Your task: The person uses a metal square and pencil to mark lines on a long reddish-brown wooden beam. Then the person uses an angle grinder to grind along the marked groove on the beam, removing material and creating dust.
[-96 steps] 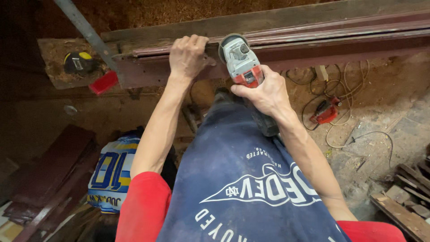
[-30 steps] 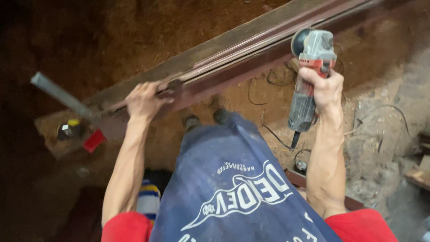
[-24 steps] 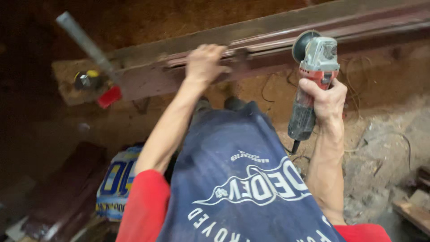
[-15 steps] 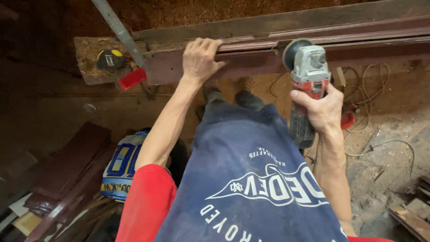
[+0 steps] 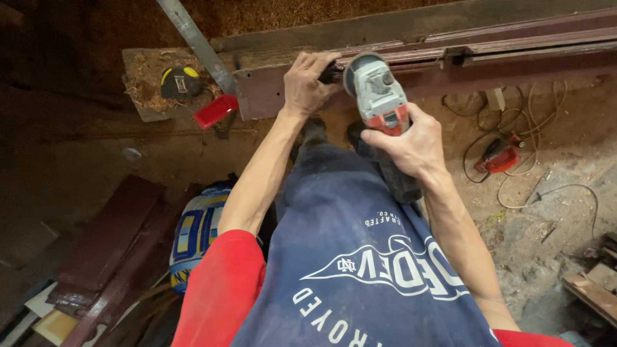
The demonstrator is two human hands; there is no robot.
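Observation:
My right hand (image 5: 411, 142) grips a grey and red angle grinder (image 5: 380, 96) by its body, its head held at the near edge of a long dark red metal beam (image 5: 450, 64). My left hand (image 5: 307, 83) is at the beam's edge just left of the grinder head, fingers curled on a small dark part there. A blue apron and red sleeves fill the lower middle of the view.
A black and yellow tape measure (image 5: 179, 81) lies on a wooden board left of the beam, beside a steel bar (image 5: 196, 44) with a red clamp handle (image 5: 216, 111). A red tool with coiled cable (image 5: 500, 155) lies on the dirt floor at right. Dark metal sections (image 5: 109, 244) lie at lower left.
The grinder has come from raised at the right down to the beam's edge. My left hand shifted right along the beam and now sits beside the grinder head.

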